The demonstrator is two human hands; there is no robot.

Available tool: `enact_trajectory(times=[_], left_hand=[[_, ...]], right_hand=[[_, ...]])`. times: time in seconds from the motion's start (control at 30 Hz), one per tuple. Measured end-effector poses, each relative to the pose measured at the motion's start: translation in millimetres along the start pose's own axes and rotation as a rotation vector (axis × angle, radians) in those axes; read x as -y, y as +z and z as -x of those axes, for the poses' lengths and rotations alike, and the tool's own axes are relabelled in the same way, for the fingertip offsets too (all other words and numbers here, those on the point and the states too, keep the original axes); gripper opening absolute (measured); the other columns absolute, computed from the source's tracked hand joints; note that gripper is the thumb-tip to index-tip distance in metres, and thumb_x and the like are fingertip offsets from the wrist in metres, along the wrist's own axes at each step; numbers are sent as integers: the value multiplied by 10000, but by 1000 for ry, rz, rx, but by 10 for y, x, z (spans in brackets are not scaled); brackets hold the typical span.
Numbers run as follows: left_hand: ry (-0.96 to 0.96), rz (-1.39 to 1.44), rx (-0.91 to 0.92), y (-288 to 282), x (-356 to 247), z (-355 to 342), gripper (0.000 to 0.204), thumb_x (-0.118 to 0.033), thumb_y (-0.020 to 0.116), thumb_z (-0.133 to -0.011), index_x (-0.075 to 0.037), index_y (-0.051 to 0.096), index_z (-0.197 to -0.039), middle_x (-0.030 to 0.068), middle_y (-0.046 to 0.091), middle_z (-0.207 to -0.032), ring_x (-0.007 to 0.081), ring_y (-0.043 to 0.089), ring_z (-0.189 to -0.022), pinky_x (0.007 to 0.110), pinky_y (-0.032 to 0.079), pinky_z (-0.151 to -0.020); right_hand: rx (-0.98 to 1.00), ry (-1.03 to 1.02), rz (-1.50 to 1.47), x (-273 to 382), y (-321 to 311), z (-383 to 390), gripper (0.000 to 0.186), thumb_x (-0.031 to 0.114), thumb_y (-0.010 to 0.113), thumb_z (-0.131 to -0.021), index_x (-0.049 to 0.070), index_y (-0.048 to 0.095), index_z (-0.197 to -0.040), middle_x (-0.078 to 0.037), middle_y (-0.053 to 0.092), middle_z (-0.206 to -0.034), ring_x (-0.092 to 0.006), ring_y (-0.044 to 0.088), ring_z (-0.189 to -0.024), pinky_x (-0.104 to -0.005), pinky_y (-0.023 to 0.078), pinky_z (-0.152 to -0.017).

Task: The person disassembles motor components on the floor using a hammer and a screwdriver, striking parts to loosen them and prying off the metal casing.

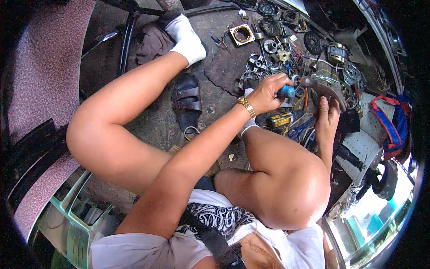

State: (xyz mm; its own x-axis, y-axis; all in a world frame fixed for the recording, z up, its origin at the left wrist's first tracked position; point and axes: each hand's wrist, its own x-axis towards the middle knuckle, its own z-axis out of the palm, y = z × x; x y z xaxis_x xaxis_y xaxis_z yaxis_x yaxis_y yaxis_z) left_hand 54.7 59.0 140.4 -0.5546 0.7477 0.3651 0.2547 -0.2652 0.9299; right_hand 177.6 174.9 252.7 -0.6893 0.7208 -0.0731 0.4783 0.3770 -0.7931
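My left hand, with a gold watch on the wrist, is closed around a blue-handled tool, its tip held against or very near a grey metal part. My right hand grips that part from below, above my bent right knee. Many small motor pieces, wires and metal rings lie on the floor around both hands, with a yellow-and-black tool just below them.
My left leg stretches out beside a black sandal. A square motor stator lies beyond. Also around me are a green plastic chair, a speckled pink panel at left, and a blue-and-red bag at right.
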Motion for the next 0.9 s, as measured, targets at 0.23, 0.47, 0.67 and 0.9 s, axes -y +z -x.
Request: enact_trajectory(times=[0.23, 0.47, 0.67, 0.9], left_hand=[[-2, 7, -6, -44, -42, -47, 362, 32, 613, -592, -60, 499, -922, 90, 521, -843, 257, 543, -821, 315, 418, -749], [-62, 44, -1, -83, 8, -58, 364, 39, 616, -603, -67, 495, -929, 81, 513, -832, 238, 539, -818, 314, 420, -738], [-208, 152, -4, -227, 68, -89, 303, 16, 593, -688, -81, 493, -956, 12, 529, -881, 109, 499, -878, 266, 396, -831], [-203, 234, 20, -344, 207, -193, 290, -5, 579, -719, -93, 477, -976, -18, 518, -866, 81, 472, -861, 253, 398, -800]], right_hand=[[100, -194, 218, 222, -118, 16, 241, 192, 537, -880, -24, 598, -967, -109, 607, -931, -195, 542, -835, -309, 426, -776], [159, -286, 468, 358, 65, 86, 279, 153, 560, -845, -35, 548, -1051, -197, 605, -963, -329, 574, -959, -383, 420, -863], [-229, -143, -190, 422, -120, 73, 308, 226, 519, -903, -10, 485, -1098, -70, 542, -1019, -149, 496, -871, -263, 412, -775], [-372, -290, -304, 671, -302, 9, 264, 205, 527, -898, 1, 495, -1063, -69, 560, -985, -149, 508, -863, -268, 419, -767]])
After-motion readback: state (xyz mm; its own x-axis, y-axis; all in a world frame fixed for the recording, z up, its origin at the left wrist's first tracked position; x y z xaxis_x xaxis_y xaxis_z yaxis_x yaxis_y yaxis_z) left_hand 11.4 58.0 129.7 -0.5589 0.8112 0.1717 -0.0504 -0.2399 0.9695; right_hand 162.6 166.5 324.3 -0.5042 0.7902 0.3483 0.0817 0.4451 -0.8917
